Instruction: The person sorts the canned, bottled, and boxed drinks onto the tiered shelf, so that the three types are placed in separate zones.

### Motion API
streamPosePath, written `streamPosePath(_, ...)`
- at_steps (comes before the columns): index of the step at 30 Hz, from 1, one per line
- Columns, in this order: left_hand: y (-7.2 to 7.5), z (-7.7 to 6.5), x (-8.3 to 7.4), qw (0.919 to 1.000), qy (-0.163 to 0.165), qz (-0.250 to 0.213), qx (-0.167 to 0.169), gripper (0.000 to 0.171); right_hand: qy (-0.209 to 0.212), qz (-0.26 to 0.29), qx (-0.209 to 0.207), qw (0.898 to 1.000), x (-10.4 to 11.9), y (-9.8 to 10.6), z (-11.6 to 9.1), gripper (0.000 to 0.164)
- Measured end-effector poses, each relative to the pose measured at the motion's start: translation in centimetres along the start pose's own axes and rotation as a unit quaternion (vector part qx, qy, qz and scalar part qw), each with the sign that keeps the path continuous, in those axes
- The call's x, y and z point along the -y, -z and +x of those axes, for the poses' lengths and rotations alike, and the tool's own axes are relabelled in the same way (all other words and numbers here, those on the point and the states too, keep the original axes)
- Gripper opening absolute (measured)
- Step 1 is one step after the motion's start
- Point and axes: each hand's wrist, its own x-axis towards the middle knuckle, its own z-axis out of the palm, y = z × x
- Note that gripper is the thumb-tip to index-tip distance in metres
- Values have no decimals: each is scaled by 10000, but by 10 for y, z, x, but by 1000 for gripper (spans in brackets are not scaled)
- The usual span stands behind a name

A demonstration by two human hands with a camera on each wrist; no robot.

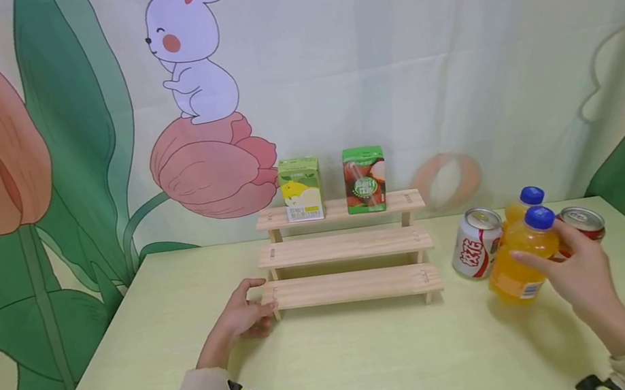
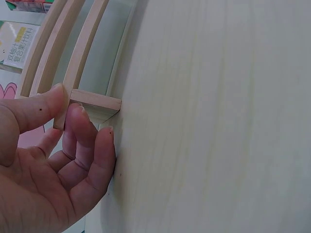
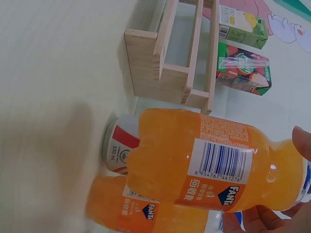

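Observation:
My left hand (image 1: 247, 313) pinches the left end of the lowest step of a three-step wooden rack (image 1: 352, 286), thumb on top and fingers beneath in the left wrist view. My right hand (image 1: 582, 270) grips an orange Fanta bottle (image 3: 214, 160) near its blue cap, its base tilted to the left. A second orange bottle (image 3: 141, 208) stands behind the held one. Beside them are a white can (image 1: 473, 247) on the left and another can (image 1: 584, 221) on the right, partly hidden by my right hand.
On the rack's top step stand a green-and-yellow juice carton (image 1: 302, 190) and a green-and-red carton (image 1: 365, 179). A printed curtain (image 1: 365, 62) hangs behind the pale table (image 1: 367, 372).

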Motion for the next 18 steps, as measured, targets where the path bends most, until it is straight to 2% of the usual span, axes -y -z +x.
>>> streamPosePath(7,-1,-1,-1,10000,-18,38,-12,57,276,264,-78,9992,-1,-8,2,68)
streamPosePath(18,-1,0,1,9999,-17,56,-86,56,372,222,225,9988,25,-14,-8,66)
